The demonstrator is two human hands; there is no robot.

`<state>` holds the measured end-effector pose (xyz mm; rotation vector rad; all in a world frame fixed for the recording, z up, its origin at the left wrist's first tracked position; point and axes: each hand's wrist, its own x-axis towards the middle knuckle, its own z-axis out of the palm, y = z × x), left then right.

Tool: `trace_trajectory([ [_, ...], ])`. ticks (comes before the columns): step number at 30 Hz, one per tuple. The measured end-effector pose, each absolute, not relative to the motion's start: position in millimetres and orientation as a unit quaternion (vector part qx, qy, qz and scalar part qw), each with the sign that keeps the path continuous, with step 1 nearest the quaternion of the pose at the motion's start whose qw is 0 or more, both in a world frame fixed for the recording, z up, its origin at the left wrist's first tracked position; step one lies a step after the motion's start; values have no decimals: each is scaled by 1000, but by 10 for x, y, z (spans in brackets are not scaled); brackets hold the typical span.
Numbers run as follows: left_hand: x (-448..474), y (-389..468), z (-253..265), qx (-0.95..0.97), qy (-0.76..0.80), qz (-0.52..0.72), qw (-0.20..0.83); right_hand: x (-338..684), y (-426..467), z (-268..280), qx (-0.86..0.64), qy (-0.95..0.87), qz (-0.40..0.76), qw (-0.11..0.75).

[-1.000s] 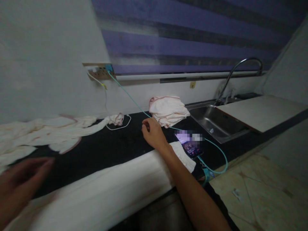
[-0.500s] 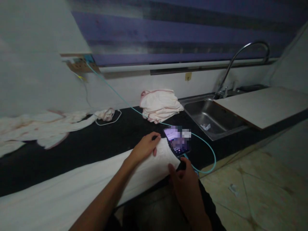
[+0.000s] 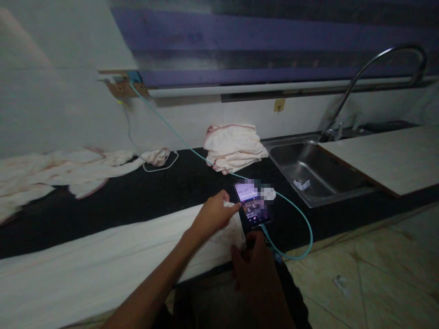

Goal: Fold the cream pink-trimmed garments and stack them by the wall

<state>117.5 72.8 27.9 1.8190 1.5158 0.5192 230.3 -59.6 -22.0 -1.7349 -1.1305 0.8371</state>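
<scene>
Beyond my left hand [image 3: 214, 214]: open strip of black counter [image 3: 154, 194]. Just right of fingertips, phone [image 3: 251, 208] and looping cable [image 3: 310, 230] obstruct; folded cloths [image 3: 236, 147] farther back.

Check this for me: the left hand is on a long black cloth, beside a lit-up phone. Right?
No: the long cloth is white, as the head view shows. The left hand is on it, beside a lit-up phone.

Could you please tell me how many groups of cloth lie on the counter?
3: a long cloth under the left hand, a folded stack beside the sink, a loose heap farther left.
</scene>
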Motion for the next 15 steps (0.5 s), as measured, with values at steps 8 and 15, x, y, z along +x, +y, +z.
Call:
trace_trajectory([
  [8,1094,812,330,635,496,288,517,2234,-635,-189,-678,-449,301,498],
  [15,1240,816,634,585,408,326,620,2251,-708,3,-656,-470,126,577],
])
